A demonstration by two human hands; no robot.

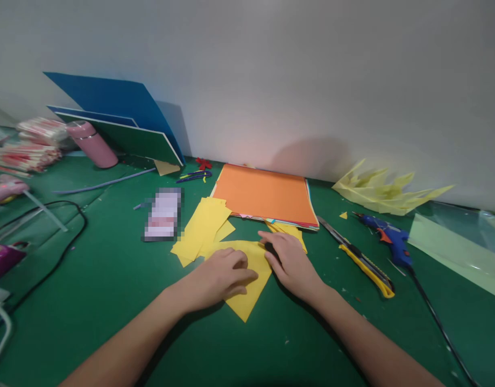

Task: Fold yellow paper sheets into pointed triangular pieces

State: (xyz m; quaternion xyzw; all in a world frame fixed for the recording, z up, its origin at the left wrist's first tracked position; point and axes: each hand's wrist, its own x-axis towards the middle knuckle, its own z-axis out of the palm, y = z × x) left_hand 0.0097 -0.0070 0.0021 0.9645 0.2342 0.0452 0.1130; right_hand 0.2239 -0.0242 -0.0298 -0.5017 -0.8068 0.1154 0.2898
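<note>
A sheet of yellow paper (pixel 247 303) lies turned on the green table in front of me, one corner pointing toward me. My left hand (pixel 225 274) rests over its left part, fingers bent but apart, index finger and thumb reaching across the sheet. At the right edge of the same sheet is my right hand (pixel 290 263), its index finger stretched over the upper corner and its thumb apart from it. Beyond my left hand lie several yellow paper strips (pixel 205 226). More yellow pieces (pixel 291 230) show behind my right hand.
A stack with orange paper (pixel 263 191) on top lies ahead. To the right are a yellow utility knife (pixel 366 269), a blue glue gun (pixel 393 239) with its cord and a pale yellow spiky paper shape (pixel 393 191). Leftward are a phone (pixel 163 215) and a pink bottle (pixel 94 145).
</note>
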